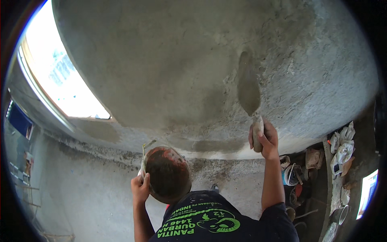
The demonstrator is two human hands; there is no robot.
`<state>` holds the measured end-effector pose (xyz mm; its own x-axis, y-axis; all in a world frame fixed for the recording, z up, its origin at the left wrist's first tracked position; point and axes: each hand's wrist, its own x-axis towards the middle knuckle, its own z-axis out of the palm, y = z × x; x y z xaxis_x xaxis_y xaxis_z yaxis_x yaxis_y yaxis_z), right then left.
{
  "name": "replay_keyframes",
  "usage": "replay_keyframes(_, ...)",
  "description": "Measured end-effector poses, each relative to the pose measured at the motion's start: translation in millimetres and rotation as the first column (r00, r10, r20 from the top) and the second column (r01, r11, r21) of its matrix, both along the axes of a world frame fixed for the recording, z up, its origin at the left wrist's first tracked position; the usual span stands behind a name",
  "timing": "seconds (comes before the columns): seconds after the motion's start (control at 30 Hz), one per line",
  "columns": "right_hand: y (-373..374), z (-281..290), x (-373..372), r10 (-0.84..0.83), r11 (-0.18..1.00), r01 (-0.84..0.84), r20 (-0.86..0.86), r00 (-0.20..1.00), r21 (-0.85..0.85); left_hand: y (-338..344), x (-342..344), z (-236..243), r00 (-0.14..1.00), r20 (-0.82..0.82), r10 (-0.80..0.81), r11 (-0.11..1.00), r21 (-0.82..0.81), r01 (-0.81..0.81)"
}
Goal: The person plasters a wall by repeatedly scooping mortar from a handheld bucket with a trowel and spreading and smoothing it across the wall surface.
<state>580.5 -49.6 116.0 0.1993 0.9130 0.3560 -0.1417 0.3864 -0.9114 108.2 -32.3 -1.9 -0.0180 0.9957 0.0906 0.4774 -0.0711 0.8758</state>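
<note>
My right hand [264,137] is closed round the handle of a mortar-caked trowel [248,84]. Its long pointed blade lies on or just over the rough grey plastered wall [169,68], with damper darker patches around it. In my left hand [140,184] I grip the rim of a round bucket [167,173], dark and stained reddish inside, at the foot of the wall. A thin bar [144,155] stands up from the bucket's left side.
A bright window opening [60,68] is at upper left. The concrete floor [80,193] runs below. At right are buckets [292,175], crumpled sacks [342,153] and a ledge [334,197]. A blue panel [20,119] is at far left.
</note>
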Motion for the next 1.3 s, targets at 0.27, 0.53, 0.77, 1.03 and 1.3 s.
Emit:
replay_keyframes(0.27, 60, 2, 49, -0.844, 0.490, 0.370, 0.535, -0.023, 0.789, -8, 6, -5, 0.993, 0.114, 0.025, 0.997, -0.078, -0.016)
replay_keyframes(0.53, 50, -64, 64, -0.646, 0.751, 0.363, 0.728, 0.231, 0.551, -17, 5, -12, 0.979, 0.190, 0.067, 0.991, -0.125, -0.044)
replay_keyframes(0.77, 68, -7, 57, -0.717, 0.683, 0.503, 0.618, 0.323, 0.530, -15, 2, -15, 0.972, 0.221, 0.078, 0.990, -0.135, -0.049)
replay_keyframes(1.03, 62, -43, 7, -0.584, 0.772, 0.364, 0.808, 0.081, 0.522, -13, -1, -17, 0.975, 0.203, 0.093, 0.989, -0.131, -0.067)
replay_keyframes(1.3, 84, 0, 7, -0.761, 0.629, 0.392, 0.634, 0.136, 0.671, -9, -7, -21, 0.976, 0.211, 0.056, 0.990, -0.140, -0.026)
